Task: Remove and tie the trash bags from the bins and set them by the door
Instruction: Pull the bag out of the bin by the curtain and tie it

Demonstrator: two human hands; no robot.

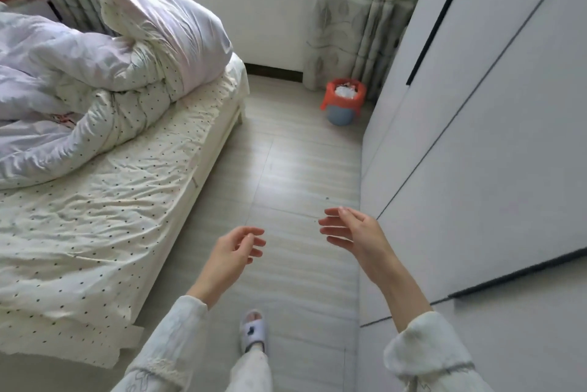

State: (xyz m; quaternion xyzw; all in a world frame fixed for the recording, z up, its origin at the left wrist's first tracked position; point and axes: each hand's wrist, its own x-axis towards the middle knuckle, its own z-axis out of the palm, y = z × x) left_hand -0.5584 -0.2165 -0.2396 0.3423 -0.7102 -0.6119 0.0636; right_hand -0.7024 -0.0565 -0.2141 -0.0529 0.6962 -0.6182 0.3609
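The fingers of the left hand and the right hand hung loosely curled and released, holding nothing, both raised over the pale floor with a slippered foot below them at 6 o'clock. Farther off at 12 o'clock, well apart from the hands, stood a small blue bin lined with an orange trash bag, full of white litter, just beside the curtain and wardrobe, with the bed at 9 o'clock.
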